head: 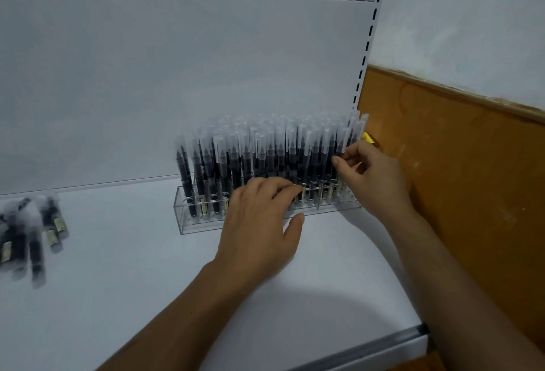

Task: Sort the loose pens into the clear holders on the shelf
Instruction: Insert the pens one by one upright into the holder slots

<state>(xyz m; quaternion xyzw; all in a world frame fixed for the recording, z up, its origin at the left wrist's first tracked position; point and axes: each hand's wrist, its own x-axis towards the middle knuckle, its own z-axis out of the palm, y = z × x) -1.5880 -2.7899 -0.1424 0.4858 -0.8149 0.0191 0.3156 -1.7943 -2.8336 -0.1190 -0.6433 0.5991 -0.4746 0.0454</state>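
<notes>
sorting pens on a white shelf: both hands work at the clear holder.
from the left: loose pens [32, 232] lie in a blurred heap at the left border of the view, flat on the shelf [118, 282] and well apart from the holder, with bare shelf between. the clear holder [200, 223] stands near the back panel [177, 75], its right end close to the slotted upright [369, 43]; standing pens [265, 158] fill it densely, caps up. the left hand [259, 223] has gently bent fingers touching the pens at the holder's front rim, its thumb spread free above the shelf, gripping nothing. the right hand [371, 176] pinches the end pen [342, 146] between thumb and forefinger at the row's right end, beside a wooden panel [457, 164]. bare shelf runs forward to the grey front edge strip [383, 344].
</notes>
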